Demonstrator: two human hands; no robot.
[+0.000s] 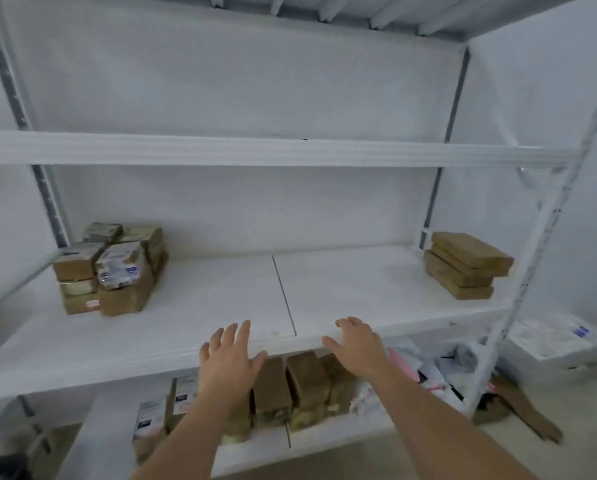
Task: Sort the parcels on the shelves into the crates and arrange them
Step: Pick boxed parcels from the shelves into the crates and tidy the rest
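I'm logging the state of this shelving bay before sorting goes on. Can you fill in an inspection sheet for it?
Surface: white middle shelf, bare across its centre; the shelf above shows nothing on it.
Job's things: mixed parcel pile at the left end; stack of flat brown parcels at the right end; upright brown parcels on the lower shelf.
Clutter: loose white and pink bags on the lower shelf, right.
Grips: left hand and right hand open, empty, at the shelf's front edge.
Cables: nothing seen.
Surroundings: white walls; white box and brown cardboard on the floor, right. No crates in view.
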